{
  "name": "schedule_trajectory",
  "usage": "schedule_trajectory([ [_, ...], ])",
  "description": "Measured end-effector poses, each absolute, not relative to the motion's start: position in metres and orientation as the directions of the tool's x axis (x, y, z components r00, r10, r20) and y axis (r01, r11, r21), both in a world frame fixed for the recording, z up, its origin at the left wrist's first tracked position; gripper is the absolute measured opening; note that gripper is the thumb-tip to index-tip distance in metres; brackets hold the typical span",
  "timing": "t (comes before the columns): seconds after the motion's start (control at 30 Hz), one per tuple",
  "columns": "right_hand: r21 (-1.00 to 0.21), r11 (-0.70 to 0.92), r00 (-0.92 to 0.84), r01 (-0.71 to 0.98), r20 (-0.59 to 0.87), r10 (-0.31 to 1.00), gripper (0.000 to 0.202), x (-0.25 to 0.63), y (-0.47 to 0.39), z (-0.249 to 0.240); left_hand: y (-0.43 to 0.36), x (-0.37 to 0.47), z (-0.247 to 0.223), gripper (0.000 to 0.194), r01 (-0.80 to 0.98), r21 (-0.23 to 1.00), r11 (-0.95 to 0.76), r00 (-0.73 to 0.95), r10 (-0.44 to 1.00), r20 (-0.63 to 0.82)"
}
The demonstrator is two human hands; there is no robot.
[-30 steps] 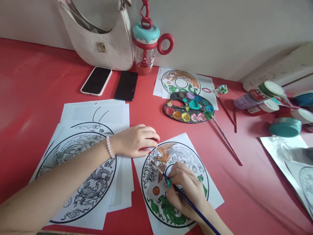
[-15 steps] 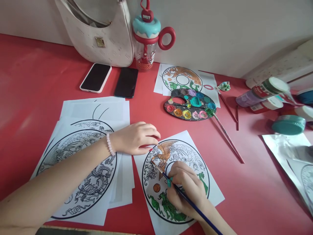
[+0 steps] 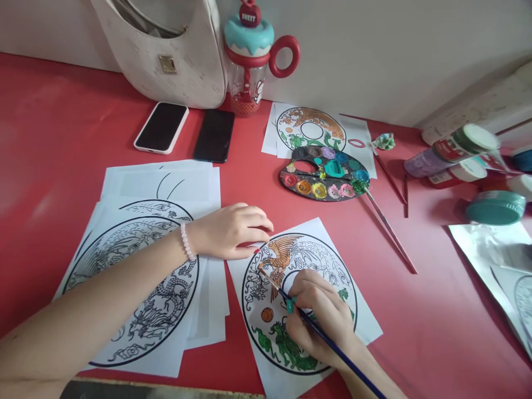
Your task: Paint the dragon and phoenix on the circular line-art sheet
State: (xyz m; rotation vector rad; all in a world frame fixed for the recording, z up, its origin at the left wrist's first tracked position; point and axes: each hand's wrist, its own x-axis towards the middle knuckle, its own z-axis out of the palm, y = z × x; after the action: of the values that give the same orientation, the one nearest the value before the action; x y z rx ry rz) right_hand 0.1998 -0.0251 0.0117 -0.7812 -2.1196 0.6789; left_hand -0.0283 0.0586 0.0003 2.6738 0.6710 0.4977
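Sheet: our part-coloured colouring sheet (image 3: 332, 244) lies on the red desk (image 3: 415, 310) at approx 6 o'clock, near the front edge; orange bird up top, green beast at bottom, rest still line-art.
Brush: thin blue-handled brush (image 3: 328, 343) in our right hand (image 3: 318, 318), fingers pinched tight round the shaft, tip touching the page at the bird's wing, approx 10 o'clock of the hand.
Change: vs a sec ago the brush tip has hardly shifted, same spot on the wing; the whole view slid down a bit, so our head moved, not the sheet. We read that as small strokes in one patch, orange area w/ little new coverage.
Left hand: our left hand (image 3: 233, 230) rests curled, fingers folded down w/ tips pressing the sheet's top-left corner at 9 o'clock of the drawing; holds nothing, no move since before. Bead bracelet (image 3: 185, 241) on the wrist.
Stack: uncoloured printed sheets (image 3: 166, 194) under the left forearm, just beside the sheet.
Palette: dark paint palette (image 3: 324, 177) at 12 o'clock, a second brush (image 3: 388, 230) leaning off its right rim.
Finished print: coloured page (image 3: 361, 133) behind the palette.
Far back: two phones (image 3: 162, 126), white bag (image 3: 191, 61), red-teal bottle (image 3: 248, 61).
Right side: paint jars (image 3: 457, 152), teal lid (image 3: 494, 206) at 2 o'clock.
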Motion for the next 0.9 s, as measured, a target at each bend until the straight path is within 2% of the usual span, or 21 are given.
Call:
schedule_trajectory([
  [0.23, -0.664, 0.659, -0.505, 0.354, 0.457, 0.732, 0.027, 0.1994, -0.0247, 0.0144, 0.0587, -0.0287, 0.0002, 0.017, 0.387, 0.409, -0.827, 0.83, 0.506, 0.237],
  [0.7, -0.695, 0.63, -0.504, 0.347, 0.428, 0.75, 0.026, 0.2003, -0.0253, 0.0129, 0.0589, -0.0292, -0.0006, 0.017, 0.383, 0.415, -0.825, 0.832, 0.503, 0.234],
  [0.9, -0.672, 0.65, -0.513, 0.356, 0.44, 0.737, 0.027, 0.1987, -0.0237, 0.0135, 0.0588, -0.0299, -0.0004, 0.018, 0.385, 0.421, -0.821, 0.831, 0.507, 0.23],
])
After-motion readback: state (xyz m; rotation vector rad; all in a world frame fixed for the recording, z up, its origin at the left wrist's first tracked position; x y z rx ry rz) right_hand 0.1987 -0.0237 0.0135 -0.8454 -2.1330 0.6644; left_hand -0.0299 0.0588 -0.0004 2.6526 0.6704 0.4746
